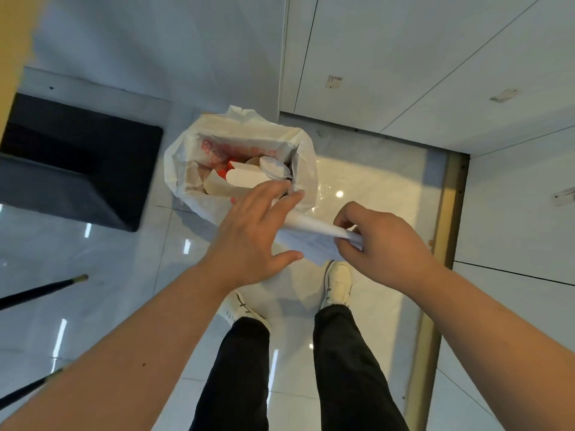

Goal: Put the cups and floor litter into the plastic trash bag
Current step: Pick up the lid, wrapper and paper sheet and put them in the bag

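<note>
A white plastic trash bag [186, 157] with red print stands open on the tiled floor ahead of my feet. Inside lie paper cups [245, 177], a clear lid [273, 166] and brown paper scraps. My right hand [376, 241] pinches one end of a white sheet of paper [311, 236] just in front of the bag. My left hand [252, 234] hovers over the bag's near rim with its fingers spread, touching the paper's other end; whether it grips the sheet is unclear.
A black box-shaped bin [77, 163] sits on the floor to the left of the bag. White cabinet doors [404, 57] rise behind and to the right, with a brass floor strip [445, 213] beside them. Two dark chair legs [40, 290] poke in at the left.
</note>
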